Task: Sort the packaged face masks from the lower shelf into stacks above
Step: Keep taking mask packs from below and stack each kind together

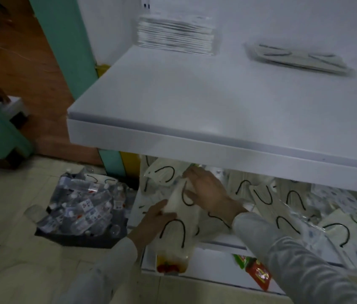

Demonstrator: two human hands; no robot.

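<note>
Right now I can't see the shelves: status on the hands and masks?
Left hand grips mask packet; right hand on it too. Two stacks above. Nothing blocking upper shelf.

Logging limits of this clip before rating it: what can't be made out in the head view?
- Back of the lower shelf: hidden by the upper shelf, so the number of loose masks is unknown.
- Tall stack and flat stack: blurred, printing unreadable, count unclear.
- Left hand grip: fingers lie behind the held mask packs.
- Right hand: fingertips buried among packs.
- Box of bottles: labels too small.
</note>
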